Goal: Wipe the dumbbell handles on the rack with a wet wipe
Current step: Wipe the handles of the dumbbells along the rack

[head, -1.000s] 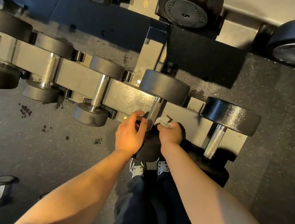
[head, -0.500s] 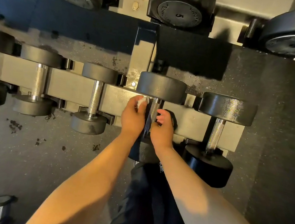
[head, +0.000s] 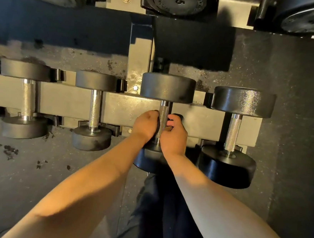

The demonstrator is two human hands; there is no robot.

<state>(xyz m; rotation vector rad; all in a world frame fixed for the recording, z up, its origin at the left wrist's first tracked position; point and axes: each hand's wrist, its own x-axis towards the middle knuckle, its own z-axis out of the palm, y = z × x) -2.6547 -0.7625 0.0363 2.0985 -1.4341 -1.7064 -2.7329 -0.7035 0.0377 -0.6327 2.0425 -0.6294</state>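
Note:
Several black dumbbells with knurled steel handles lie on the grey rack (head: 198,122). Both my hands are at the handle (head: 163,111) of the third dumbbell (head: 167,88). My left hand (head: 144,125) curls its fingers against the handle's left side. My right hand (head: 174,136) curls round it from the right, thumb near the bar. The wet wipe is hidden under my fingers. The near head of this dumbbell (head: 147,158) is partly covered by my wrists.
Neighbouring dumbbells sit on the rack to the left (head: 94,110) and right (head: 232,133). An upper shelf holds larger dumbbells, one marked 5 (head: 179,0). Dark crumbs (head: 9,151) lie on the rubber floor. My dark trousers (head: 159,210) are below.
My hands slid from the far end of the handle back toward its middle. The white wipe seen at my left fingers is now out of sight.

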